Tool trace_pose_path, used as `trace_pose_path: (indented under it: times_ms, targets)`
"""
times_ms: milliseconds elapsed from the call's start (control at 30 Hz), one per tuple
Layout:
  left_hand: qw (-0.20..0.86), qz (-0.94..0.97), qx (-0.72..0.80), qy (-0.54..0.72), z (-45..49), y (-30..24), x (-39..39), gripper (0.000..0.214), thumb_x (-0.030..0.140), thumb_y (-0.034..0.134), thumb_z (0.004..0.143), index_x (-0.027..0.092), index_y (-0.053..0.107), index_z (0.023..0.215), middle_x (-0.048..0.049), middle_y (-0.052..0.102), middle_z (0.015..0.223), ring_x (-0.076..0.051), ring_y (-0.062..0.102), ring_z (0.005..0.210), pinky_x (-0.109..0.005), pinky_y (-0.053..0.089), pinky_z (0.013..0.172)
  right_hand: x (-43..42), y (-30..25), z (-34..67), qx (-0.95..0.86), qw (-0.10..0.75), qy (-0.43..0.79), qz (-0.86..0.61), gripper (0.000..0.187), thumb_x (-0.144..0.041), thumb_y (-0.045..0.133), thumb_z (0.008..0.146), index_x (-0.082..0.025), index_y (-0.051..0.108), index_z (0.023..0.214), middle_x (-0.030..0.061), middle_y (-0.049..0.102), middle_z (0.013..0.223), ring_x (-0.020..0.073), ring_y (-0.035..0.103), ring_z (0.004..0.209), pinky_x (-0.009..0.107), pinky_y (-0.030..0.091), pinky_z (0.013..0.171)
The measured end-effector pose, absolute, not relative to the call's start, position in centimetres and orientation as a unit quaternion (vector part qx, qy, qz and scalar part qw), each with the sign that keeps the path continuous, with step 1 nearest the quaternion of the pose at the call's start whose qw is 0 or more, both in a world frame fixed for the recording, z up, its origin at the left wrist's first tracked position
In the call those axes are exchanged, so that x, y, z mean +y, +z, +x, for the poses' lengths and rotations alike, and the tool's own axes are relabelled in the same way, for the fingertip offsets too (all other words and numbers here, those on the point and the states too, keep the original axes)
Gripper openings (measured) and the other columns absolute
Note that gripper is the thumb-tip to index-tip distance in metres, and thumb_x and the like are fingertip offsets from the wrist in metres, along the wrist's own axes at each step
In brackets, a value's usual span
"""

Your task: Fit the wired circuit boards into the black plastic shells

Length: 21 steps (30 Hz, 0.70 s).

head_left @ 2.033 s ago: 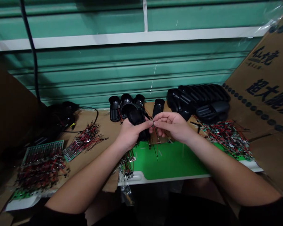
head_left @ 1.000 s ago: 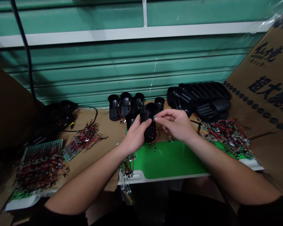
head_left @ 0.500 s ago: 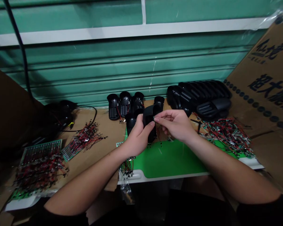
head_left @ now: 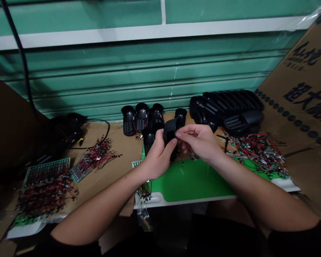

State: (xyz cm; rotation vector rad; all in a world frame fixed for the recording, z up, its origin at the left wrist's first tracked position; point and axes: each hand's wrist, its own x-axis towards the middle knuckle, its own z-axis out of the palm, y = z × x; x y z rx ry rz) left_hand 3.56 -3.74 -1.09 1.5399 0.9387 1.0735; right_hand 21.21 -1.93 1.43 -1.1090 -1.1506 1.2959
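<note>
My left hand [head_left: 160, 155] is wrapped round a black plastic housing [head_left: 170, 127] with a curved hood, held tilted above the green board [head_left: 195, 182]. At the housing's opening, my right hand [head_left: 199, 140] has thumb and forefinger pinched together. What sits between those fingertips is too small and dark to make out. Thin red and black wires [head_left: 181, 157] hang below the right fingers. Behind my hands stand several similar black housings [head_left: 142, 119], some with red wires coming out.
On the right lie a row of black housings [head_left: 230, 101] and a tangled heap of wired parts [head_left: 262, 151]. Circuit-board panels with wires [head_left: 46, 185] are at the left. A cardboard box [head_left: 302, 92] rises at the right, and green slatted panels [head_left: 109, 76] stand behind.
My hands stay almost in place at the housing, which has turned slightly. The right fingertips have shifted only a little, and the view has moved slightly.
</note>
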Motion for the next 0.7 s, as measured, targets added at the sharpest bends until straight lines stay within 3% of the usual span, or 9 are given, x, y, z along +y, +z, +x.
trace_pose_path:
  times_ms: [267,700]
  targets:
    - [0.489,0.645,0.394,0.435,3.53,-1.02,-3.8,0.039,0.048,0.053,0.109,0.018,0.047,0.133,-0.0079,0.06,0.127,-0.013,0.056,0.115,-0.033,0.047,0.105,-2.05,1.68,21.13,-0.479,0.518,0.54,-0.459,0.055,-0.05,0.109,0.052,-0.014,0.077,0.079,0.0021,0.07,0.058,0.0129,0.06,0.042,0.023,0.054,0.036]
    - [0.475,0.674,0.37,0.429,3.59,-0.78,-4.0,0.038,0.05,0.051,0.11,0.018,0.044,0.13,-0.0073,0.06,0.121,-0.013,0.056,0.109,-0.032,0.049,0.101,-1.79,1.22,21.44,-0.498,0.5,0.548,-0.448,0.046,-0.043,0.105,0.061,-0.017,0.072,0.08,0.0009,0.069,0.057,0.0136,0.062,0.044,0.023,0.055,0.039]
